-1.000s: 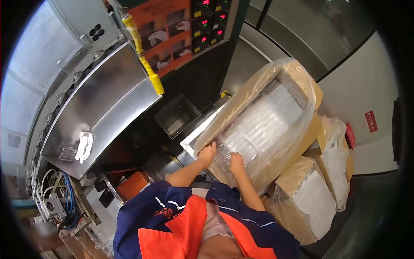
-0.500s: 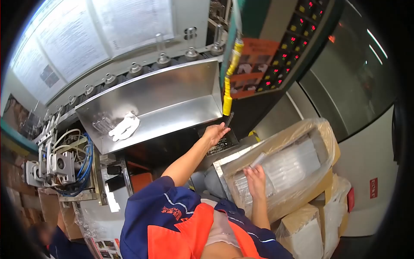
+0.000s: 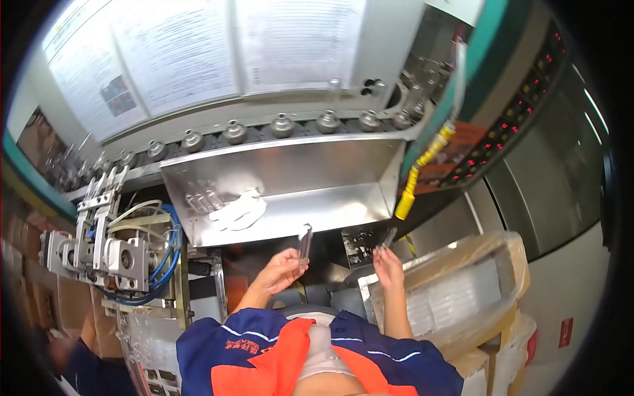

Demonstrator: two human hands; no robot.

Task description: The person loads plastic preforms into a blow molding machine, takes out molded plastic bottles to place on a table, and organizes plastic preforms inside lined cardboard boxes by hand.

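Observation:
My left hand [image 3: 280,272] is closed around the lower end of a clear glass tube [image 3: 305,243], which stands nearly upright in front of the metal trough. A second clear glass tube [image 3: 389,236], tilted, is pinched in the fingers of my right hand [image 3: 388,265]. That hand is beside the far left corner of a plastic-lined carton [image 3: 517,270], where rows of clear tubes [image 3: 456,297] lie. In the metal trough [image 3: 330,214] are a white glove [image 3: 241,211] and several glass tubes [image 3: 203,198] at its left end.
Behind the trough runs a line of metal holders [image 3: 282,124], some with glass tubes upright. A yellow-wrapped cable [image 3: 426,158] hangs at the right. Left of me stands a machine with blue hoses [image 3: 173,254]. Another person's sleeve [image 3: 99,369] shows at lower left.
The view has turned, shifting the trough rightward. My right hand has come up from inside the carton with a tube. My left hand has drawn back from near the yellow cable, its tube now nearly upright.

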